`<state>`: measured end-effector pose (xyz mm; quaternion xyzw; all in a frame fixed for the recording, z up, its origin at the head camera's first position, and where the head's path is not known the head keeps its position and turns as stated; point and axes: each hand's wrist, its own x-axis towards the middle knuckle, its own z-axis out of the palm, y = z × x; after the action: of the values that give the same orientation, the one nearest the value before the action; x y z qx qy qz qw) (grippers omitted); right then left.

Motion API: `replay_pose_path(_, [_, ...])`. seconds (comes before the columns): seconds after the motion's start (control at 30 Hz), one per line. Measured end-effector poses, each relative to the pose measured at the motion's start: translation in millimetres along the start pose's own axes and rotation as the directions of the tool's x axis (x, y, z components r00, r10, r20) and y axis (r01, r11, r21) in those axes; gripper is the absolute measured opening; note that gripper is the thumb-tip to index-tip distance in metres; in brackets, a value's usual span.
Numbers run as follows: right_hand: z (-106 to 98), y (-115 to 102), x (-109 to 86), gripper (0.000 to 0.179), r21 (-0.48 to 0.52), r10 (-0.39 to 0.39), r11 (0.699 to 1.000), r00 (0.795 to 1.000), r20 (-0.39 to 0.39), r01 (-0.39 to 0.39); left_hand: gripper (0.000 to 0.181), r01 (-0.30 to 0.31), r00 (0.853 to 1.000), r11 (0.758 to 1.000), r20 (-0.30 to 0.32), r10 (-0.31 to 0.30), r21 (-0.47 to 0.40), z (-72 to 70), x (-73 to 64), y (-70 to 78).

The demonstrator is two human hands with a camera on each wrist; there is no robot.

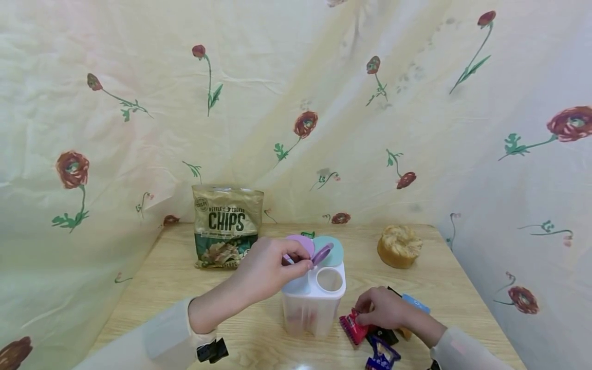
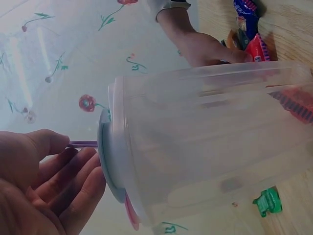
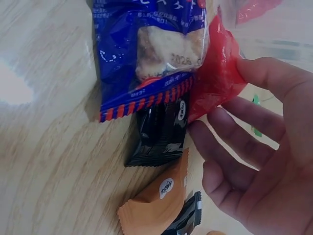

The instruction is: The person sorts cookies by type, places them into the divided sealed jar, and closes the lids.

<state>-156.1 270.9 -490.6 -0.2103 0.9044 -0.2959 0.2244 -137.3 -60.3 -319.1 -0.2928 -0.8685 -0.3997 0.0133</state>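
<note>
My left hand (image 1: 273, 264) pinches a small purple lid (image 1: 322, 254) between thumb and fingers, above a translucent plastic container (image 1: 309, 314) with several round openings. The front right opening (image 1: 330, 280) is uncovered; a lilac lid (image 1: 302, 244) and a teal lid (image 1: 330, 250) are at the back. A red-wrapped item (image 2: 297, 103) shows through the container wall in the left wrist view. Right of the container, my right hand (image 1: 387, 308) pinches a red snack packet (image 3: 215, 73) low over the wooden table. Close to it lie a blue biscuit packet (image 3: 146, 54) and black packets (image 3: 159, 132).
An orange packet (image 3: 156, 196) and a light blue packet (image 1: 416, 303) lie around the right hand. At the back left stands a chips bag (image 1: 226, 226); a round bread (image 1: 400, 246) sits at the back right. A green packet (image 2: 268, 201) lies behind the container.
</note>
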Motion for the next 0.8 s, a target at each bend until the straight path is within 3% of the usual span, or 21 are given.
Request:
replay_pose_path(0.23, [-1.2,0.4,-2.5,0.008,0.049,-0.022,0.999,0.999,-0.038,0.024,0.005,-0.021,1.000,1.000,-0.010,0.021,0.009,-0.7,-0.4,0.7])
replay_pose_path(0.43, [-2.6,3.0,-1.0,0.012,0.073,-0.008,0.997,1.000,-0.008,0.008,0.006,-0.027,1.000,1.000,-0.013,0.027,0.005,-0.8,-0.3,-0.2])
replay_pose_path(0.63, [-3.8,5.7,2.2,0.024,0.069,0.039,0.997,0.999,-0.011,-0.038,0.006,-0.025,1.000,1.000,-0.006,0.025,-0.001,-1.1,0.2,-1.2])
replay_pose_path(0.8, [2.1,0.9,6.4,0.038,0.019,0.147,0.989,0.988,-0.046,-0.147,0.006,-0.019,1.000,1.000,-0.003,0.019,-0.009,-0.9,0.3,-1.9])
